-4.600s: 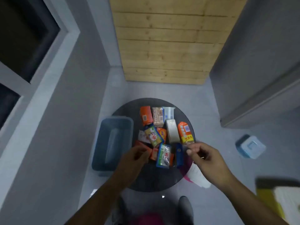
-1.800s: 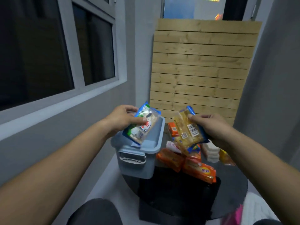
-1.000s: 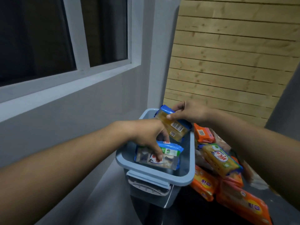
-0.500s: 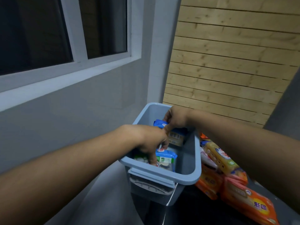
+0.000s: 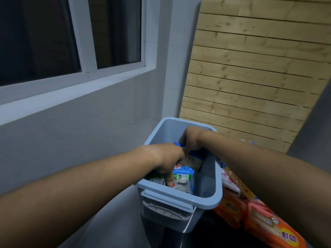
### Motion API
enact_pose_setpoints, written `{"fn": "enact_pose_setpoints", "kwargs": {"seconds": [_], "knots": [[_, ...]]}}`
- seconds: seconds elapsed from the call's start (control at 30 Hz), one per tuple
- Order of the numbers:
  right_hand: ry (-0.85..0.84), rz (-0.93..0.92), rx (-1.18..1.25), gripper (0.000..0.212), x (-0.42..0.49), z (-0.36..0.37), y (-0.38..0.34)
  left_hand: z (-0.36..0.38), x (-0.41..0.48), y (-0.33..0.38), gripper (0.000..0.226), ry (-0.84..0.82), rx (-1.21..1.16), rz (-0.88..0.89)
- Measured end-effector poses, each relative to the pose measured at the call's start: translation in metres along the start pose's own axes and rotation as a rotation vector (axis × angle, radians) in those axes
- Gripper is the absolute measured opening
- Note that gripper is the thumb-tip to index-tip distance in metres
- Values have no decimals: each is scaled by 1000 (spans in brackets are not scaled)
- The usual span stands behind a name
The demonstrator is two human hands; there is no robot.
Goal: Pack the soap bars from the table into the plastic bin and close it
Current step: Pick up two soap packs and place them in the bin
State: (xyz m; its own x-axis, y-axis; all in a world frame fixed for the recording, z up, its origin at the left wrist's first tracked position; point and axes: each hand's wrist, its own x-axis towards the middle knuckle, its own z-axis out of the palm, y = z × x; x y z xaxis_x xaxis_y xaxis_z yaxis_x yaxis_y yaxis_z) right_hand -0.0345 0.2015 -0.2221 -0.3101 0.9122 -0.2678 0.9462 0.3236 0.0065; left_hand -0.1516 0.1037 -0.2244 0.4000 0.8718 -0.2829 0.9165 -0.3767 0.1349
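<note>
The light blue plastic bin [image 5: 211, 199] stands with no lid on it at the left edge of the dark table. Both my hands reach down inside it. My left hand [image 5: 168, 160] presses a white soap pack with a blue and green end [image 5: 183, 176] at the bin's near side. My right hand [image 5: 190, 140] holds a yellowish soap pack with a blue end and a barcode [image 5: 194, 159] at the far side. Several orange soap packs [image 5: 272, 228] lie on the table to the right of the bin.
A grey wall with a dark window [image 5: 53, 36] runs along the left. A wooden slatted panel [image 5: 250, 77] stands behind the bin. A grey latch handle [image 5: 166, 210] hangs on the bin's near end. No lid is in view.
Both hands have gone deeper into the bin, each with its soap pack. The view has tilted slightly lower and closer.
</note>
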Motion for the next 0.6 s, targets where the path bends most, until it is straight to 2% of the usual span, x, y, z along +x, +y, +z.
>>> {"fn": "enact_pose_setpoints", "kwargs": {"seconds": [0.2, 0.37, 0.47, 0.6], "knots": [[51, 33, 13, 46, 6, 1, 1, -1, 0, 1, 53, 49, 25, -5], [46, 35, 13, 44, 8, 0, 2, -2, 1, 0, 71, 78, 23, 18], [48, 36, 12, 50, 7, -2, 3, 0, 2, 0, 64, 71, 3, 10], [52, 33, -8, 49, 7, -1, 4, 0, 5, -1, 57, 78, -36, -25]]}}
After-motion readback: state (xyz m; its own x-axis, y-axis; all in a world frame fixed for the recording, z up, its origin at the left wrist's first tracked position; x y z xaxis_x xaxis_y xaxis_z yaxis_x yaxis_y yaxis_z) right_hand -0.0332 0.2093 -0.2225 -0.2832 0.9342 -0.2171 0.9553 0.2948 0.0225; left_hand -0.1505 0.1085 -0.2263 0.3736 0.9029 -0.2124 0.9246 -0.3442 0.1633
